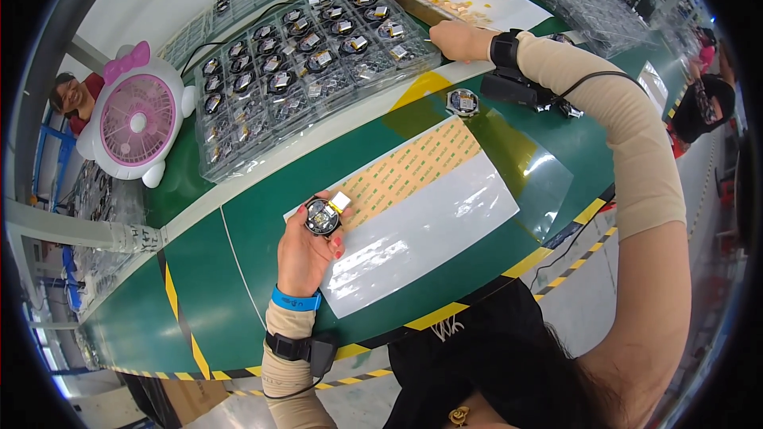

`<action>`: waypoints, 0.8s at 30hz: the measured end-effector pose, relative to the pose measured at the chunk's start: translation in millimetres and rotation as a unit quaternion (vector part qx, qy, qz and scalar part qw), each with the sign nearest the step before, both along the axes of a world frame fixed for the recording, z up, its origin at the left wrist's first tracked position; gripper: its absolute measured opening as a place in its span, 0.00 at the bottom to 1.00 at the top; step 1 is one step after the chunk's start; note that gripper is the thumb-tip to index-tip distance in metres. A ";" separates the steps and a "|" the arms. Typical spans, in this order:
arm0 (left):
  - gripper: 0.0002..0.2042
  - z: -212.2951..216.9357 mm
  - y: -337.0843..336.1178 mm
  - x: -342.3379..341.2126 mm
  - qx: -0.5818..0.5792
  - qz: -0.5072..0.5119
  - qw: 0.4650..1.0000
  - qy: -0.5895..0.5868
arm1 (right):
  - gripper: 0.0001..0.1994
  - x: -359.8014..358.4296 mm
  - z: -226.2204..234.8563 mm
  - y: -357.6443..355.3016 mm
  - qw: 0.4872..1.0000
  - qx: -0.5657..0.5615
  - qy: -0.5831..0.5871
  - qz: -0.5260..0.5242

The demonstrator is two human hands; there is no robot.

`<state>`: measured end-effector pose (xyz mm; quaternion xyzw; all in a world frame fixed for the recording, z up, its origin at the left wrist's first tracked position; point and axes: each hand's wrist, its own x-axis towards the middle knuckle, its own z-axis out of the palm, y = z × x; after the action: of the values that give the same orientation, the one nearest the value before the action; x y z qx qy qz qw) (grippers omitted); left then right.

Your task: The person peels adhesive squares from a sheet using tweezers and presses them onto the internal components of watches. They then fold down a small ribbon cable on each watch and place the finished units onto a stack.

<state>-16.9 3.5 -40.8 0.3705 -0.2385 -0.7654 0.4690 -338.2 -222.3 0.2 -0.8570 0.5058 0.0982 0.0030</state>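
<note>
My left hand (306, 250) holds a small round black electronic part (322, 216) with a pale square tab on its upper right, just above a white and tan sheet (421, 214) lying on the green bench. My right hand (459, 40) is stretched far forward, fingers closed, at the near edge of a shallow box (493, 4) of small tan pieces; whether it pinches anything I cannot tell. A second round part (462, 102) lies on the bench below that hand.
Clear plastic trays (302, 56) with several round parts fill the back left. A pink and white desk fan (135, 115) stands at left. Empty clear trays (588, 4) are stacked at the back right. Other people sit at the left and right edges.
</note>
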 end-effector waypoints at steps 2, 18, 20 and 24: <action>0.18 -1.2 -0.9 0.0 -0.003 -0.003 1.000 -0.003 | 0.05 -0.6 -1.0 -0.6 0.999 0.015 -0.025 -0.029; 0.18 -1.7 -0.2 -0.9 -0.007 -0.001 1.000 -0.009 | 0.05 -11.3 -19.8 -6.1 0.993 -0.058 -0.091 -0.046; 0.18 -1.9 -0.7 -0.9 -0.011 -0.001 1.000 -0.010 | 0.04 -10.7 -20.3 -5.2 0.993 -0.050 -0.093 -0.058; 0.18 -1.7 -3.2 -0.7 -0.017 -0.005 1.000 -0.010 | 0.05 -8.2 -13.2 -4.1 0.992 -0.074 -0.074 -0.063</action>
<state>-17.6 0.3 -42.5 0.3692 -0.2582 -0.7596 0.4690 -346.4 -226.4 -13.1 -0.8261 0.5633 -0.0036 -0.0172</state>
